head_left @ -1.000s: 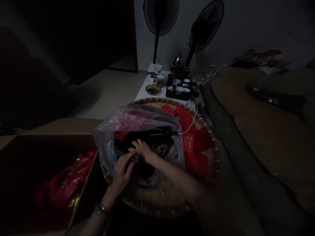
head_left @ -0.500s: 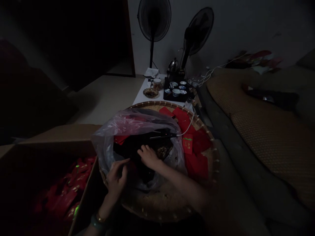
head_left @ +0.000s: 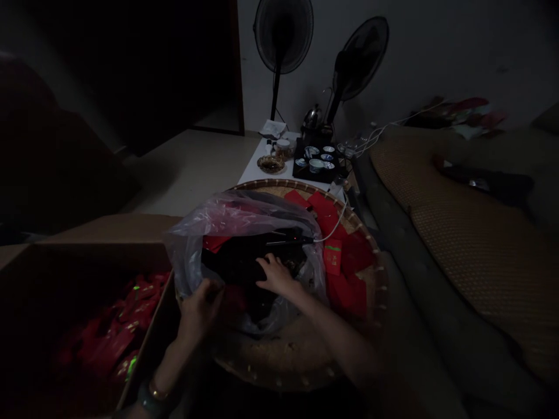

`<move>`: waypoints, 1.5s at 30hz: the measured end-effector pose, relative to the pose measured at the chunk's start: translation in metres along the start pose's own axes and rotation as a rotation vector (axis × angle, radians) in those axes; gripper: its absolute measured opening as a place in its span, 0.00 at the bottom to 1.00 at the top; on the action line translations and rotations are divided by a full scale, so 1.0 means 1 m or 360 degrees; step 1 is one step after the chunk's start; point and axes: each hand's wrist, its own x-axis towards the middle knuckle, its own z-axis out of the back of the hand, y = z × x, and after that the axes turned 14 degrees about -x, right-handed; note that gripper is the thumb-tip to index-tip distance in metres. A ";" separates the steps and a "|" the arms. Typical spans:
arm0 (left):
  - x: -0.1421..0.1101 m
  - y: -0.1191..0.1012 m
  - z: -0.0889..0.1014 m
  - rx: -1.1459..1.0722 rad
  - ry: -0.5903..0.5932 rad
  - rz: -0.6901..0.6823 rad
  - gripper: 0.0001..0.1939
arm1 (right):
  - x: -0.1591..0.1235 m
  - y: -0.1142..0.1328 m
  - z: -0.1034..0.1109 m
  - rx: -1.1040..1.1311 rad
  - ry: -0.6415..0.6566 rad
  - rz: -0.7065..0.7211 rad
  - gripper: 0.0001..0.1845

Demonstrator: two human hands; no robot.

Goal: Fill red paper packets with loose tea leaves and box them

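A clear plastic bag (head_left: 187, 238) lies with its mouth open on a round woven bamboo tray (head_left: 283, 364). Inside the bag is a dark mass (head_left: 236, 259) whose kind I cannot make out. My right hand (head_left: 279, 278) is over it, fingers apart, with nothing visible in them. At the bag's near left edge, my left hand (head_left: 198, 308) has thumb and fingers drawn together in a pinch; what they hold, if anything, is too dark to tell. A dim reddish patch shows just right of it. Across the bag rests a slim black two-armed device (head_left: 290, 240) with a red light and white cord.
Red envelopes (head_left: 332, 256) lie along the tray's right side. An open cardboard box (head_left: 109, 227) with many red packets (head_left: 131, 317) stands at left. Beyond are a white table (head_left: 251, 169), a black tea tray (head_left: 299, 173) with cups, and two standing fans (head_left: 283, 35). A couch with a woven mat (head_left: 437, 215) is at right.
My left hand has moved left and down, away from the right hand, and its fingers have curled in. My right hand has shifted slightly right, its fingers spreading.
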 end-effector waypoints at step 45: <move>0.037 -0.029 -0.045 -0.0251 0.0443 0.0178 0.14 | -0.060 -0.002 0.079 0.2552 0.0515 -0.0058 0.21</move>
